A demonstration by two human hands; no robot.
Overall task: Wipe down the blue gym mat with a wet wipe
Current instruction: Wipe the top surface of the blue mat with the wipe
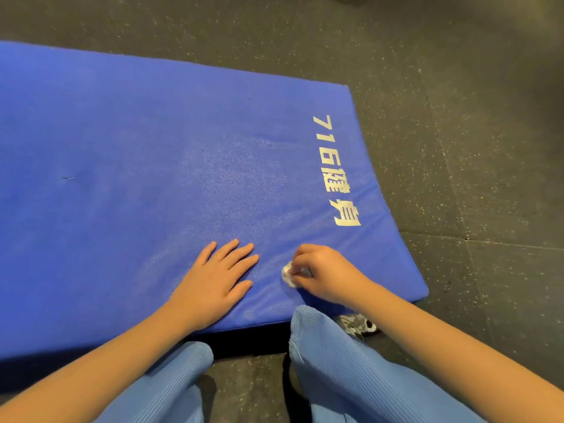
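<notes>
Blue-clad knees [335, 361], left hand [218, 277] flat on mat [137, 132], right hand [326, 271] pinching balled wipe [287, 274], speckled floor [457, 117]

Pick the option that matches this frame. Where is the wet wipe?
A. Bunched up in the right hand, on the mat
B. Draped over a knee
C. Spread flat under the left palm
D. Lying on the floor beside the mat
A: the right hand pinches the crumpled wet wipe against the blue mat, while the left hand lies flat and bare.
</notes>
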